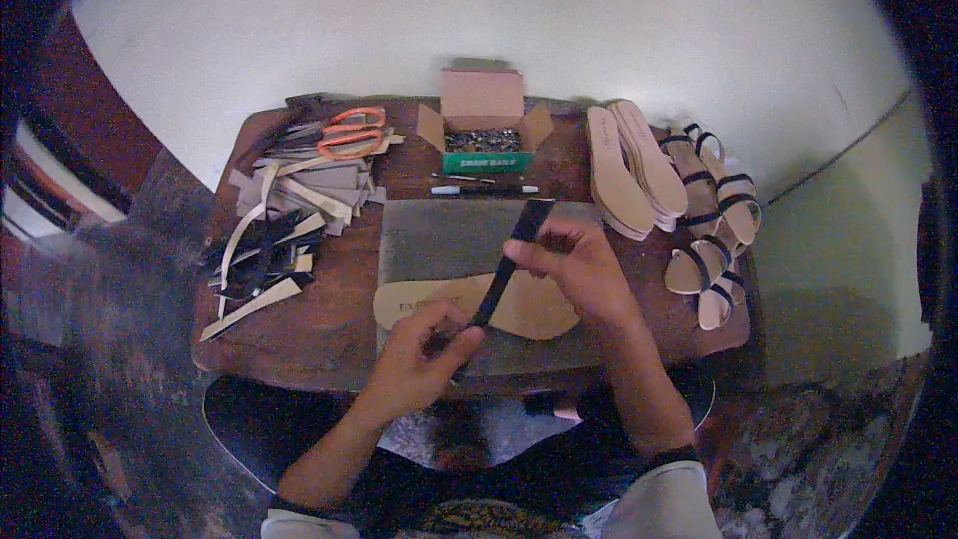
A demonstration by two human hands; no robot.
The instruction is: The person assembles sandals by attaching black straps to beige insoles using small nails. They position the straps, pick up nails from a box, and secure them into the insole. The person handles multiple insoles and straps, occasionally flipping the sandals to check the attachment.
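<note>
A narrow black strap [496,289] is stretched at a slant between my two hands, above a tan insole [539,307]. My left hand [424,347] pinches its lower part, near the insole's printed heel end. Higher up, my right hand [574,265] grips it between thumb and fingers, with the strap's wider end sticking out past them. The insole lies crosswise on a grey mat [429,240]; the strap and my hands cover parts of it.
Behind the mat are a pen [486,190] and an open green box [489,158] of small nails. Orange-handled scissors [351,134] lie on grey strips at left, with black and cream straps [264,260] nearer. Stacked soles [639,175] and strapped sandals [717,210] sit at right on the wooden table [339,339].
</note>
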